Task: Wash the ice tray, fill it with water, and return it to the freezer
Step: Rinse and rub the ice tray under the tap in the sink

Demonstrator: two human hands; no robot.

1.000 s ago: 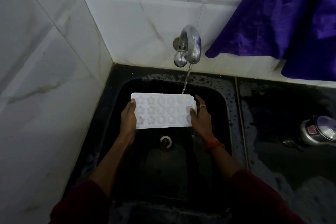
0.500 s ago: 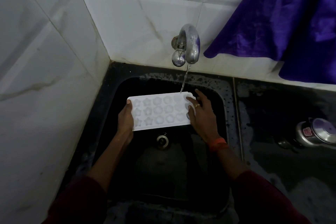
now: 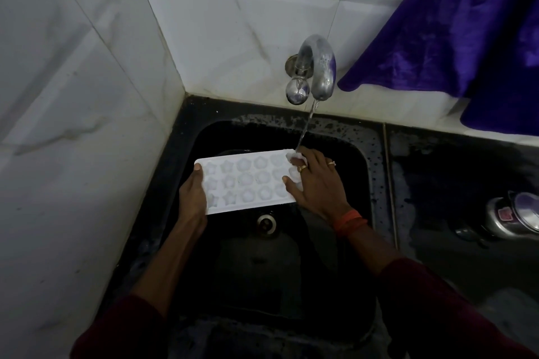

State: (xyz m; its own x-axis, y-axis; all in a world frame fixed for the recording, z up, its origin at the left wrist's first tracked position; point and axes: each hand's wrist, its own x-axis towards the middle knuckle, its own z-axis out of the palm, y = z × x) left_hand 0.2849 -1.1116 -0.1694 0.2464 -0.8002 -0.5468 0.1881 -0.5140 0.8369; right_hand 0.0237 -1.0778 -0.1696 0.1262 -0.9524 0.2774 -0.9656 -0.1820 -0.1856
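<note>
the dark sink (image 3: 360, 189) is sitting in the back left corner of the worktop (image 3: 437, 183), hard against the tiled walls. the white ice tray (image 3: 248, 181) is being held cells-up over the back half of the basin, above the drain (image 3: 266, 223). its long axis is running left to right, roughly along the sink's back edge.

the left hand (image 3: 192, 195) is gripping the left short end, thumb lying on top. the right hand (image 3: 318, 183) is lying over the right short end with fingers spread and fairly straight, pressing on the tray rather than curling round it.

the tap (image 3: 318, 67) is running. its thin stream (image 3: 304, 128) is landing on the tray's back right corner, right at those fingers, so the right hand is sitting nearer the water.

judging from this, the washing is going on, and getting the other cells under the stream is calling for sliding the tray rightward. room is looking open toward the sink's right edge and tighter by the left wall.
</note>
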